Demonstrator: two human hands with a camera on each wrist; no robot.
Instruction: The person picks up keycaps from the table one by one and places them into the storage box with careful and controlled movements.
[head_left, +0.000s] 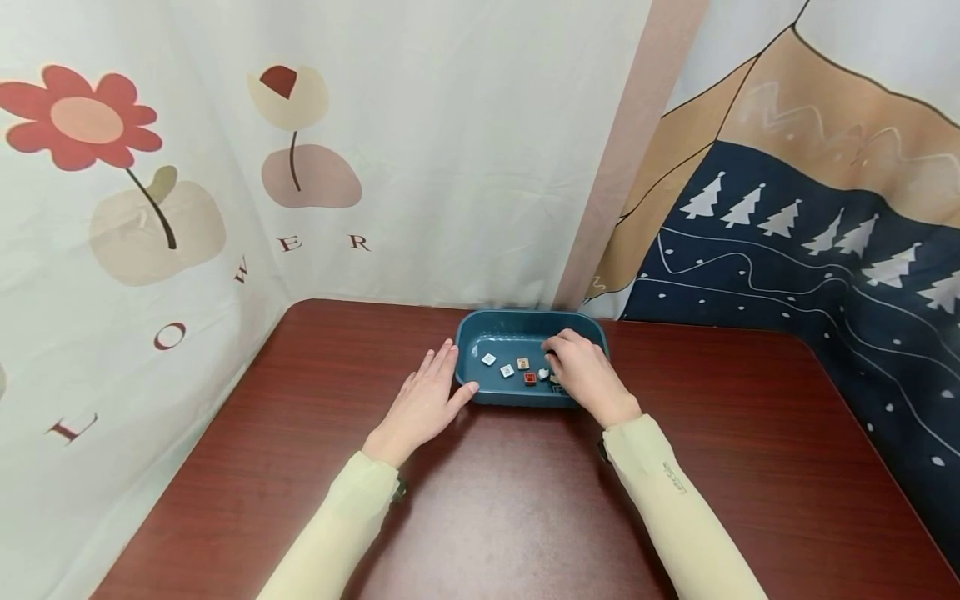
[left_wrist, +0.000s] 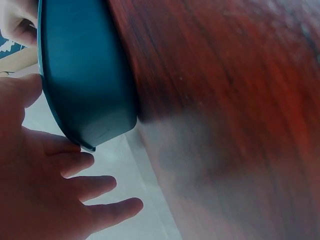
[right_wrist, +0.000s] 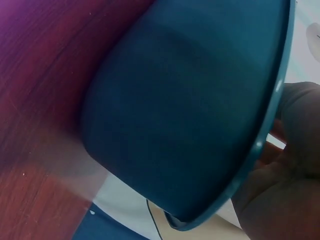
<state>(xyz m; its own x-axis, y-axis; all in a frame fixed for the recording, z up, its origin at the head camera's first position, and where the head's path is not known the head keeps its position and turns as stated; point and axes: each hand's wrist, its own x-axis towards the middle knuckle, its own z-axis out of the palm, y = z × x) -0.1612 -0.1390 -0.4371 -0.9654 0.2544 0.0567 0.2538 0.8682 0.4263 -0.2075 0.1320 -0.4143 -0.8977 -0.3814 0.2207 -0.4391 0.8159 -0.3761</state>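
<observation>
A teal plastic basin [head_left: 480, 333] sits near the far table edge. Lying on its floor are small square pieces: a white one [head_left: 488, 359], another white one [head_left: 507, 370], a tan one [head_left: 522, 364] and a red one [head_left: 529, 378]. A small whitish piece [head_left: 543, 375] lies beside my right hand [head_left: 588, 375]. That hand reaches over the near right rim, fingers bent down inside; whether they pinch anything is hidden. My left hand [head_left: 427, 398] rests against the basin's left end, fingers straight. In the left wrist view its fingers [left_wrist: 95, 187] spread by the rim.
The basin stands on a reddish-brown wooden table [head_left: 525, 500]. Behind and to the left hangs a white curtain [head_left: 465, 167] with flower prints. A dark blue printed cloth [head_left: 750, 283] with trees hangs at the right.
</observation>
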